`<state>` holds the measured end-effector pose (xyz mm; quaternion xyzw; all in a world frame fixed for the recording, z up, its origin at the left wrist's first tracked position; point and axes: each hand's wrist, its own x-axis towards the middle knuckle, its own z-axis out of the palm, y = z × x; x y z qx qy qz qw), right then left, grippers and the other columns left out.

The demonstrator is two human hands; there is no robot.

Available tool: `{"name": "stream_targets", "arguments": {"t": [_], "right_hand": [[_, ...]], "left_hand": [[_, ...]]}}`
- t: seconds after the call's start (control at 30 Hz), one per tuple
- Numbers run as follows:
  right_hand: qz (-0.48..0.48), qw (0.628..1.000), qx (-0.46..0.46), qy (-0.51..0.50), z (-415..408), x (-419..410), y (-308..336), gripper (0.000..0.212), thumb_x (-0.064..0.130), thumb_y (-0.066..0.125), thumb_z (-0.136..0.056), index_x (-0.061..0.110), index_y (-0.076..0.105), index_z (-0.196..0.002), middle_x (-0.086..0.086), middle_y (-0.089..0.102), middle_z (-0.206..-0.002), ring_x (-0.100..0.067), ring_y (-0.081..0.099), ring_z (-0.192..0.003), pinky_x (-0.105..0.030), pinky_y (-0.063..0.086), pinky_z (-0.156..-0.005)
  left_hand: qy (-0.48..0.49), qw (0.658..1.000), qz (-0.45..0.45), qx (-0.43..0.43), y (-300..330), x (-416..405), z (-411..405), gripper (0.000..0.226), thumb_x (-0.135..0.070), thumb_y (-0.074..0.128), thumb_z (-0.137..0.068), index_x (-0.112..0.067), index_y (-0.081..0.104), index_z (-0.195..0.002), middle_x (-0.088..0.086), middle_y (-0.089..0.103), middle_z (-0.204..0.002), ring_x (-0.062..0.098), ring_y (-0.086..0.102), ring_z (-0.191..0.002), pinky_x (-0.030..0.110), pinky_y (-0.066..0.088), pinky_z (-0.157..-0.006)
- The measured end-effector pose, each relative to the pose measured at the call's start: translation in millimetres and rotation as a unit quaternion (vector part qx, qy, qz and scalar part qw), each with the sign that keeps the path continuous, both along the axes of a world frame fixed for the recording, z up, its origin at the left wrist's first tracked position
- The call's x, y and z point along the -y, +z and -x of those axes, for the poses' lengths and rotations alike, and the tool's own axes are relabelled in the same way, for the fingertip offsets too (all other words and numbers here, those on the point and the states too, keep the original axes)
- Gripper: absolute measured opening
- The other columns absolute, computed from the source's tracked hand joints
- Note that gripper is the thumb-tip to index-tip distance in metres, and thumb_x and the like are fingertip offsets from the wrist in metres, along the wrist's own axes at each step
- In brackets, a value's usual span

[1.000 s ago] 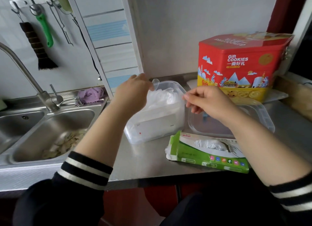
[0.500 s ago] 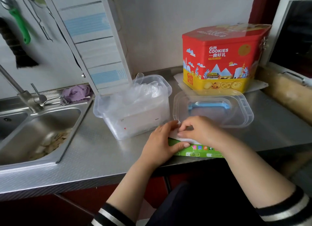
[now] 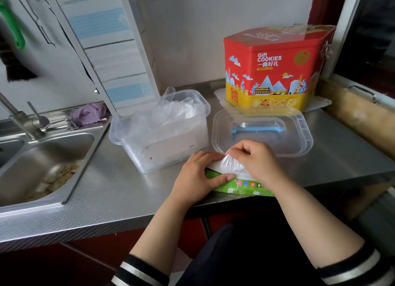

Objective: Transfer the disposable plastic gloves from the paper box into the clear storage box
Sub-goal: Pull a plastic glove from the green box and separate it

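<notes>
Now, compared with half a second ago, a fan of crinkled clear plastic gloves (image 3: 232,163) has come up out of the paper box (image 3: 241,184), where before both hands lay low over its top and no plastic showed between them. The right hand (image 3: 257,160) has its fingers (image 3: 239,152) curled narrowly, pinching the gathered film just above the box opening. The left hand (image 3: 197,175) lies flatter, fingers fairly straight and together, pressing down on the white top of the box, thumb stretched along its green front edge just under the pinched gloves.

The box is thin green and white card, lying flat at the front edge of the brushed steel counter (image 3: 119,191). Just beyond the left fingertips stands the clear storage box (image 3: 162,134), a rounded rectangular tub of glossy plastic, already heaped with filmy gloves. Just beyond the right knuckles lies its clear lid (image 3: 299,136), upturned, with a blue handle (image 3: 257,129). Farther back stands a red and yellow cookie tin (image 3: 275,67) with angled corners. Off to the left is a steel sink (image 3: 44,159).
</notes>
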<state>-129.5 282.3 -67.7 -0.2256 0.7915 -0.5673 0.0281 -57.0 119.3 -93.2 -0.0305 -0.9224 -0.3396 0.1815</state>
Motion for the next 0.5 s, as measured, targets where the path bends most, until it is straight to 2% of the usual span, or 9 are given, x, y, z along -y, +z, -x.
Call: {"name": "stream_targets", "arguments": {"t": [0.03, 0.1, 0.13, 0.2, 0.27, 0.3, 0.37, 0.43, 0.5], "right_hand": [[0.052, 0.998, 0.031, -0.013, 2.3, -2.2, -0.6, 0.015, 0.016, 0.066, -0.09, 0.019, 0.068, -0.075, 0.011, 0.064, -0.064, 0.002, 0.051, -0.06, -0.013, 0.039, -0.056], [0.202, 0.968, 0.142, -0.032, 1.3, -7.7, 5.1, 0.019, 0.018, 0.059, -0.094, 0.019, 0.066, -0.076, 0.006, 0.069, -0.073, -0.009, 0.06, -0.072, -0.016, 0.042, -0.048], [0.24, 0.955, 0.169, -0.037, 0.5, -9.6, 6.5, 0.02, 0.019, 0.058, -0.095, 0.019, 0.065, -0.077, 0.003, 0.07, -0.077, -0.01, 0.064, -0.077, -0.016, 0.043, -0.045], [0.208, 0.97, 0.122, -0.011, -2.6, -7.7, 7.5, 0.014, 0.019, 0.06, -0.093, 0.02, 0.066, -0.08, 0.002, 0.072, -0.084, -0.003, 0.066, -0.075, -0.016, 0.046, -0.054], [0.087, 0.994, 0.05, 0.049, -4.4, -1.4, 2.7, 0.007, 0.025, 0.071, -0.084, 0.027, 0.067, -0.088, 0.008, 0.071, -0.095, 0.002, 0.064, -0.085, -0.017, 0.047, -0.075], [0.007, 0.997, 0.025, 0.068, -4.0, 1.1, -2.1, 0.018, 0.03, 0.076, -0.079, 0.032, 0.065, -0.093, 0.012, 0.069, -0.102, 0.003, 0.062, -0.095, -0.018, 0.046, -0.083], [-0.085, 0.994, -0.011, 0.064, -3.1, 4.2, -6.3, 0.02, 0.034, 0.078, -0.076, 0.04, 0.065, -0.089, 0.017, 0.065, -0.107, 0.0, 0.058, -0.103, -0.023, 0.045, -0.09], [-0.053, 0.997, -0.01, 0.054, -2.7, 3.5, -6.0, 0.017, 0.026, 0.077, -0.079, 0.039, 0.067, -0.076, 0.017, 0.067, -0.101, -0.005, 0.061, -0.097, -0.027, 0.047, -0.087], [-0.013, 0.999, 0.016, 0.051, -2.3, 2.2, -6.1, 0.018, 0.02, 0.076, -0.081, 0.034, 0.068, -0.072, 0.016, 0.069, -0.092, -0.003, 0.063, -0.087, -0.024, 0.048, -0.081]], "left_hand": [[0.0, 1.0, -0.001, 0.001, -0.8, 0.1, 0.4, 0.063, -0.07, 0.065, -0.068, -0.029, 0.066, -0.116, -0.019, 0.06, -0.112, -0.002, 0.049, -0.11, 0.018, 0.038, -0.098], [0.0, 1.0, -0.002, 0.006, -1.4, 0.6, 1.0, 0.063, -0.069, 0.067, -0.068, -0.029, 0.066, -0.116, -0.02, 0.06, -0.112, -0.001, 0.049, -0.11, 0.02, 0.039, -0.099], [0.0, 1.0, -0.003, 0.01, -1.1, 1.0, 1.1, 0.062, -0.069, 0.069, -0.068, -0.029, 0.066, -0.116, -0.02, 0.06, -0.113, -0.001, 0.049, -0.111, 0.021, 0.039, -0.099], [0.003, 1.0, -0.007, 0.014, -0.7, 0.7, 0.9, 0.06, -0.066, 0.071, -0.069, -0.029, 0.066, -0.116, -0.019, 0.06, -0.113, 0.0, 0.049, -0.11, 0.022, 0.04, -0.099], [0.005, 1.0, -0.009, 0.014, -0.2, 0.2, 0.4, 0.06, -0.067, 0.071, -0.068, -0.029, 0.066, -0.114, -0.02, 0.06, -0.111, 0.001, 0.05, -0.109, 0.022, 0.041, -0.098], [0.004, 1.0, -0.01, 0.014, -0.3, 0.0, 0.4, 0.06, -0.068, 0.07, -0.068, -0.029, 0.066, -0.114, -0.02, 0.06, -0.11, 0.001, 0.05, -0.109, 0.021, 0.041, -0.096], [0.003, 1.0, -0.013, 0.013, 0.1, -0.6, -0.4, 0.06, -0.068, 0.068, -0.068, -0.029, 0.066, -0.113, -0.022, 0.059, -0.107, 0.0, 0.05, -0.107, 0.019, 0.04, -0.095], [-0.001, 1.0, -0.016, 0.014, 1.0, -1.1, -1.1, 0.059, -0.066, 0.071, -0.068, -0.029, 0.066, -0.114, -0.024, 0.058, -0.107, -0.001, 0.05, -0.107, 0.018, 0.039, -0.094], [0.0, 1.0, -0.016, 0.011, 1.9, -1.0, -1.3, 0.057, -0.064, 0.071, -0.068, -0.029, 0.066, -0.114, -0.025, 0.057, -0.106, -0.001, 0.049, -0.107, 0.016, 0.039, -0.094]]}}
